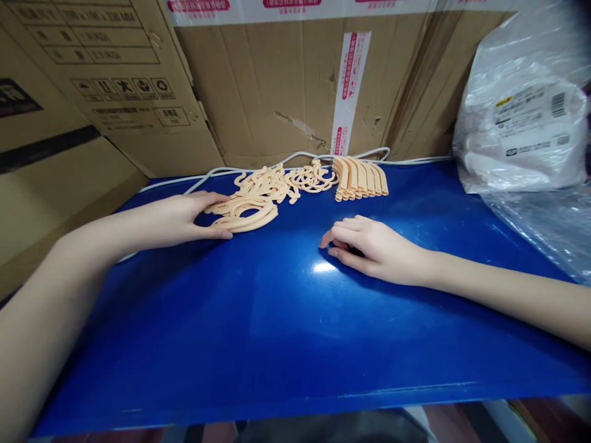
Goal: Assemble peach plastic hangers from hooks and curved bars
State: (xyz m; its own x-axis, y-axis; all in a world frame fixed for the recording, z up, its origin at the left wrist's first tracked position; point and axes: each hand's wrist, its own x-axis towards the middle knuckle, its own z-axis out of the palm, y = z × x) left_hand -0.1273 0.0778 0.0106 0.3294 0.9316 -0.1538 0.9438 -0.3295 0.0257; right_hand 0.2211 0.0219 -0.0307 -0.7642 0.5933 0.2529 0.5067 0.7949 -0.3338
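My left hand (203, 215) rests at the left edge of a pile of beige curved plastic arms (249, 223), thumb and forefinger apart and touching the pieces. Whether it grips any of them is hard to make out. Behind that pile lie small beige hook-like pieces (265, 181) in a tangle, with a heap of thin curved beige pieces (310, 178) beside them. Further right, more curved arms (362, 178) are stacked in a neat row. In front of this row, my right hand (353, 246) hovers over or rests on the blue tabletop, fingers loosely bent around nothing visible.
Cardboard boxes (286, 86) wall off the back and left of the blue table (277, 344). A white cable (420, 162) runs along the rear behind the pieces. Clear plastic bags (521, 135), one with a label, lie at the right. The table's front edge is near the bottom.
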